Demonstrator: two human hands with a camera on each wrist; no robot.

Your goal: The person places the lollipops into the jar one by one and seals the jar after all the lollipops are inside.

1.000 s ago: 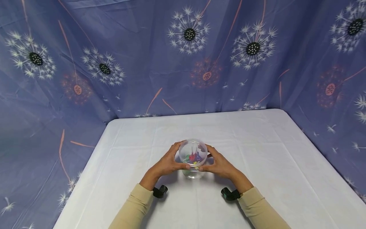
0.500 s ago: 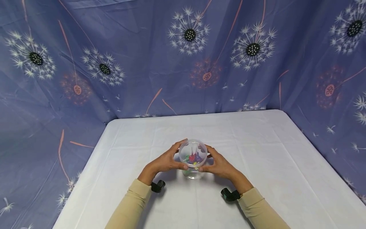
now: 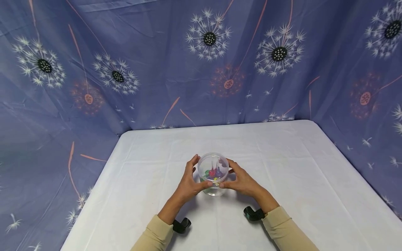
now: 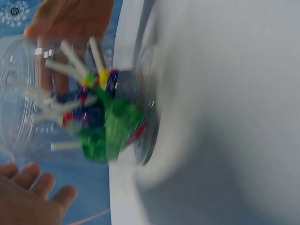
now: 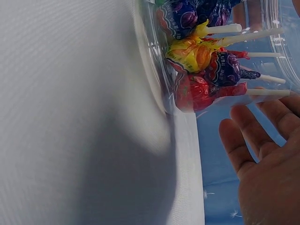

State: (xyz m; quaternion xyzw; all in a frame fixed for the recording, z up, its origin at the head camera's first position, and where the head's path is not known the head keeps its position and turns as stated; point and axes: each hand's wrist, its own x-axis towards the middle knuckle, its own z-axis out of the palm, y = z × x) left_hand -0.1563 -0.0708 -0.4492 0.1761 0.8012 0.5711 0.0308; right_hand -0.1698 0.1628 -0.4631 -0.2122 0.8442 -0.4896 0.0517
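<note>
A clear round plastic jar (image 3: 214, 192) stands upright on the table with a clear lid (image 3: 205, 162) at its top. Inside lie several wrapped lollipops (image 5: 192, 54) in red, yellow, purple and green, their white sticks toward the lid. My right hand (image 3: 240, 180) grips the upper right side near the lid, thumb in front and fingers around behind; its lower fingers are spread off the wall. My left hand (image 3: 189, 185) is at the left side, thumb at the front rim. Its other fingers (image 4: 44, 185) stand apart from the jar.
A white cloth (image 3: 282, 157) covers the table. Behind it and at both sides hangs a blue curtain (image 3: 163, 69) with dandelion prints. Each wrist wears a black camera mount (image 3: 181, 226).
My left hand first shifts slightly left, then swings round with its wrist nearer me, and its fingers lift away from the lid. The right hand and the jar stay almost still.
</note>
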